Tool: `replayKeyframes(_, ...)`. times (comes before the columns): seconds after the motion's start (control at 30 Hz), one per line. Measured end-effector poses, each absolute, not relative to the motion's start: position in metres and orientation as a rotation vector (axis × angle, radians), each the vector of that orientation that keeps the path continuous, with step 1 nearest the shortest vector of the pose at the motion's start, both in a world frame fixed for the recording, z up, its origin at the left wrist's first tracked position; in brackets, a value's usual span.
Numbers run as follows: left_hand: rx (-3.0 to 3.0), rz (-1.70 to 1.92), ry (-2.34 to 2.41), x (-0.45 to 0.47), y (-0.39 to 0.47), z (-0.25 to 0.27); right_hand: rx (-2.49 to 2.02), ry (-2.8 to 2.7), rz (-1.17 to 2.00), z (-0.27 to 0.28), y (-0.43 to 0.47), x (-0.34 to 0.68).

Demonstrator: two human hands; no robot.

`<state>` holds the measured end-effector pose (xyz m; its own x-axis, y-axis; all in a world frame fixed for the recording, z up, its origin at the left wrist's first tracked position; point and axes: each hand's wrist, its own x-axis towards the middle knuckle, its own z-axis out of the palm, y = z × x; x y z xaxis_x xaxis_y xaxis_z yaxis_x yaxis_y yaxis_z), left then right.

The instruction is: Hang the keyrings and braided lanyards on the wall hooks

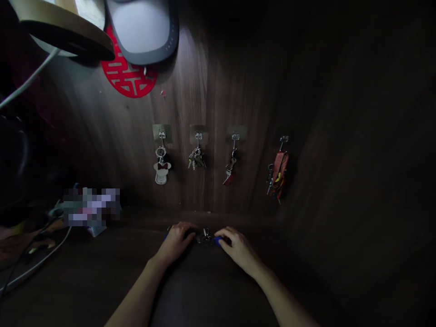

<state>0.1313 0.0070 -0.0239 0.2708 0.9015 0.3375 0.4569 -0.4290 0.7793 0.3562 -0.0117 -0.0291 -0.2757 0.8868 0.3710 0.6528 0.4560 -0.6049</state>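
Observation:
My left hand (177, 237) rests low over the dark wooden surface, thumb apart from its curved fingers, and nothing shows between them. A small blue edge peeks out beside its outer side; the rest of that thing is hidden. Right of the thumb lies a bunch of metal keys (205, 236) on a ring. My right hand (236, 245) pinches a blue key fob (218, 240) beside those keys; whether the two are joined I cannot tell.
On the wooden back panel, hooks hold a white bow-decorated keychain (161, 173), a key bunch (196, 159), keys with a red piece (230, 172) and a red strap (280, 168). Cables (44, 259) and a blurred-out item (97, 211) lie left; a grey-black device (143, 32) hangs above.

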Motion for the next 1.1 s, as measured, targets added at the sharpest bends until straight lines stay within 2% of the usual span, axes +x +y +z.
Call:
replayKeyframes(0.27,2.095,0.989,1.236,0.127,0.011,-0.029,-1.478,-2.069,0.298,-0.028,-0.004,0.379)
replayKeyframes(0.5,2.252,0.855,1.516,0.126,0.006,-0.019,-1.643,-2.036,0.069,-0.027,-0.001,0.390)
replayKeyframes(0.7,2.434,0.712,1.806,0.132,0.001,-0.011,-1.485,-2.049,-0.024,-0.024,-0.006,0.375)
replayKeyframes(0.87,2.530,0.764,1.613,0.146,-0.004,-0.018,-1.277,-2.204,0.095,-0.024,-0.017,0.351)
replayKeyframes(1.1,2.534,0.761,1.447,0.160,-0.009,-0.025,-1.319,-2.200,0.099,-0.030,-0.012,0.347)
